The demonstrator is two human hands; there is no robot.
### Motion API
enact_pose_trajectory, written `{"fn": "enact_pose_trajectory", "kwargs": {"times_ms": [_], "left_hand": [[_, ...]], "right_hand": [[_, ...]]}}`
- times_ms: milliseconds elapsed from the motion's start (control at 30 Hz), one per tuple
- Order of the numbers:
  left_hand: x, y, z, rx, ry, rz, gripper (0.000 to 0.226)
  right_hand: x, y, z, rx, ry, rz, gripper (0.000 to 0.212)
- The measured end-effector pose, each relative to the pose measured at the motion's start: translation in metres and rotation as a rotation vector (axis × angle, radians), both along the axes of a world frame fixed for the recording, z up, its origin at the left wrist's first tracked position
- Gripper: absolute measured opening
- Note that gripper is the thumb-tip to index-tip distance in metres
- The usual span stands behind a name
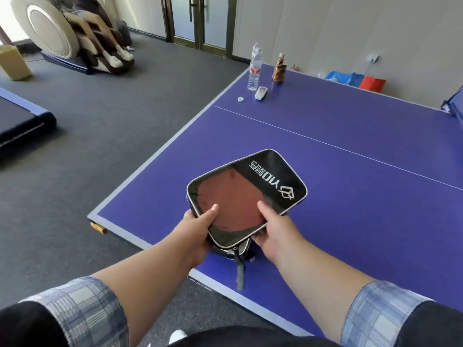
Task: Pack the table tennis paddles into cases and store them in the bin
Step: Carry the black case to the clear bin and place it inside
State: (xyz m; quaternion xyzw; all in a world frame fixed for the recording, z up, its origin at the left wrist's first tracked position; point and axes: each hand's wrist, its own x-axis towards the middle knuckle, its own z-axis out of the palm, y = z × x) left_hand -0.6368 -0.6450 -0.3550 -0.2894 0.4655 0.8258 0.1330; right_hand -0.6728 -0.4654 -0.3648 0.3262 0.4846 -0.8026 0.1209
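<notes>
Gripping a black case (250, 194) from both sides, the person holds it over the near corner of the blue table (338, 159). A left hand (198, 234) clamps the case's near left edge, thumb pressed flat on top and fingers curled underneath. On the opposite side a right hand (273, 231) clasps the near right edge the same way, thumb on top, fingers below. A red paddle (230, 199) shows through the clear window in the case's top face, so it lies inside. White lettering runs along the black far part of the case. From the near end of the case a grey strap (240, 274) hangs down onto the table, next to a zipper whose state cannot be told.

Well beyond the case, at the table's far left corner, stand a clear bottle (254, 68) and a brown bottle (280, 70), with a white remote (261, 92) lying just in front of them and a small white cap (240, 99) to the remote's left. Farther from the case, past the table's far edge, sit a blue bag (343, 77) and a red bag (372, 83). Left of the table, on grey carpet, is a massage chair (70, 31).
</notes>
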Motion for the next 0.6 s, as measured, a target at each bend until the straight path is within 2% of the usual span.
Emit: {"fn": "enact_pose_trajectory", "kwargs": {"times_ms": [100, 200, 267, 333, 400, 467, 600], "left_hand": [[-0.015, -0.018, -0.007, 0.037, -0.067, -0.133, 0.040], [-0.038, -0.055, -0.008, -0.121, -0.105, -0.357, 0.027], [-0.062, -0.082, -0.009, -0.271, -0.100, -0.511, 0.040], [-0.091, -0.101, -0.008, -0.448, -0.081, -0.747, 0.059], [-0.115, -0.103, -0.009, -0.564, -0.051, -0.915, 0.062], [-0.127, -0.092, -0.020, -0.642, -0.039, -0.957, 0.060], [-0.126, -0.073, -0.055, -0.777, -0.094, -0.890, 0.067]], "right_hand": [[-0.007, -0.041, -0.014, -0.010, -0.035, -0.096, 0.037], [-0.022, -0.031, -0.021, 0.131, -0.001, -0.048, 0.035], [-0.027, -0.019, -0.026, 0.228, 0.012, 0.032, 0.031], [-0.032, -0.013, -0.029, 0.238, 0.015, 0.110, 0.029], [-0.038, -0.014, -0.036, 0.241, -0.014, 0.172, 0.026], [-0.042, -0.020, -0.047, 0.256, -0.040, 0.218, 0.027], [-0.048, -0.029, -0.067, 0.391, -0.101, 0.262, 0.045]]}}
